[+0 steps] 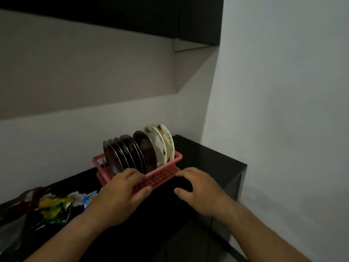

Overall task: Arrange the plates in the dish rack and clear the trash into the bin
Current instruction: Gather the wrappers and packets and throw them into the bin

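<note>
A pink plastic dish rack stands on the dark countertop near the wall. Several dark plates and two white plates with green leaf prints stand upright in it. My left hand grips the rack's near rim, with the fingers over the top edge and the thumb against its front wall. My right hand hovers just right of the rack's front corner with its fingers spread and loosely bent, holding nothing. Crumpled wrappers in yellow, green, blue and white lie on the counter at the left.
The dark countertop ends at a corner on the right, close to a white wall. A dark overhead cabinet hangs above. Dark plastic bags lie at the lower left beside the wrappers.
</note>
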`<state>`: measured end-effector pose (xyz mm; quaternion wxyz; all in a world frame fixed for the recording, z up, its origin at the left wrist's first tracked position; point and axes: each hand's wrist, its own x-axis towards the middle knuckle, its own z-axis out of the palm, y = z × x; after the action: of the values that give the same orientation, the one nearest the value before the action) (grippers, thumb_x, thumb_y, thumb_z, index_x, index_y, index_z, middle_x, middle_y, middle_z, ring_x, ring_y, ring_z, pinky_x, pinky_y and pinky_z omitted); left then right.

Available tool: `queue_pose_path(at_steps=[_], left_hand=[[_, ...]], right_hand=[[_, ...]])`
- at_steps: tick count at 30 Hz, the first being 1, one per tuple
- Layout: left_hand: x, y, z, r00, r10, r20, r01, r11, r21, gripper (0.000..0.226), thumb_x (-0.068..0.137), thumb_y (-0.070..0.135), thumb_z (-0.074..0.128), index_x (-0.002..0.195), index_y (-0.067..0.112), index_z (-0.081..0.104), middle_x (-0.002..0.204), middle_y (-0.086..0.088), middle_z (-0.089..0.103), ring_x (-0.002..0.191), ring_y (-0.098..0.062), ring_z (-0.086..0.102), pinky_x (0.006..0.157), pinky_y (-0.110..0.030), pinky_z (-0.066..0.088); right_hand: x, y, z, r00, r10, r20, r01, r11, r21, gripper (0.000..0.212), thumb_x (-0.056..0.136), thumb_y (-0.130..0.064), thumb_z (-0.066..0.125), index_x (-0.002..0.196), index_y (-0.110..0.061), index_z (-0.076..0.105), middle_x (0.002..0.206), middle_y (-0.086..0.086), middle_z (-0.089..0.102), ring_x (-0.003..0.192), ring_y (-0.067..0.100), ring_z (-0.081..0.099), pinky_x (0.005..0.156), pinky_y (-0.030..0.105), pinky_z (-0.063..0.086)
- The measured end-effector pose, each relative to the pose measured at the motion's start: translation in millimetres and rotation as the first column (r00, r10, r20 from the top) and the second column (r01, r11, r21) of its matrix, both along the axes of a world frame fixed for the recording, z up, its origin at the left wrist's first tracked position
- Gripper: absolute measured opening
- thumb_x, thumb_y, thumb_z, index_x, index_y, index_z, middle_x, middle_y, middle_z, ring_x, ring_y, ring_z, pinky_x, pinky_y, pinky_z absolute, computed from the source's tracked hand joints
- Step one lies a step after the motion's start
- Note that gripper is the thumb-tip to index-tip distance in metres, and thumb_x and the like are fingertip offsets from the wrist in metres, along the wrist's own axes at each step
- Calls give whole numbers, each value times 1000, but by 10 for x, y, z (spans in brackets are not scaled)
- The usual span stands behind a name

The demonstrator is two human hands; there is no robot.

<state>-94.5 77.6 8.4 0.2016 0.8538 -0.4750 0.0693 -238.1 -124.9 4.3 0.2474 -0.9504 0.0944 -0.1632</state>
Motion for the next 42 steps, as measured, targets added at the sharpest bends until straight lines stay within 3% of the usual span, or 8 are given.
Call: queue_pose_path(at_steps=[4,9,14,17,26,31,36,42], left_hand=[[283,225,150,1000,-5,-15,5,1000,-6,66,79,75,30,130,37,49,119,28,38,107,4,43,89,-23,46],[735,595,178,999,-44,3,44,998,-50,56,85,71,35,126,37,52,123,25,43,110,2,44,92,-28,46],[1214,968,200,997,-68,28,70,993,-95,58,85,74,33,125,36,53,121,25,45,105,2,47,88,-29,49],[1426,1157,207,997,-72,22,74,991,-112,56,86,72,36,124,35,54,121,22,46,104,2,48,88,-28,49],[1672,1586,-35,995,-81,-51,74,987,-140,42,89,61,44,122,36,56,115,27,45,103,4,49,88,-22,47],[1764,1700,-246,993,-36,-114,22,993,-115,42,91,57,46,126,35,54,116,28,41,102,3,49,88,-21,46],[1972,1821,-478,990,56,-129,-68,994,-88,38,95,46,50,127,27,57,125,13,50,109,-3,50,91,-24,45],[2213,2065,-759,969,173,-176,-188,980,-69,31,95,29,57,125,23,59,120,10,53,107,-8,53,91,-24,44]], right_hand=[[243,238,166,1000,-3,29,5,999,-45,35,92,-48,60,126,-40,56,126,-21,54,114,-4,48,98,21,43],[682,665,296,999,-45,13,45,997,-56,40,91,-46,62,129,-34,56,119,-21,50,101,-2,54,89,23,53],[1113,1111,379,998,-65,5,65,996,-63,47,92,-48,60,135,-34,50,130,-18,47,104,4,56,91,29,54],[1318,1325,389,997,-78,1,77,992,-102,46,92,-52,58,134,-35,50,136,-16,47,109,6,55,97,31,46],[1670,1701,213,998,-49,-51,43,993,-109,40,92,-36,65,130,-28,56,127,-12,50,111,5,53,96,29,51],[1869,1758,71,998,13,-65,-19,996,-86,29,92,-34,65,120,-29,60,115,-14,53,102,3,54,89,26,53],[2169,1832,-204,990,67,-126,-77,994,-74,29,92,-32,65,121,-28,61,114,-15,54,101,3,55,86,23,52],[2629,2036,-667,956,99,-275,-137,983,-123,34,91,-25,65,124,-19,62,121,-2,59,112,15,56,96,30,48]])
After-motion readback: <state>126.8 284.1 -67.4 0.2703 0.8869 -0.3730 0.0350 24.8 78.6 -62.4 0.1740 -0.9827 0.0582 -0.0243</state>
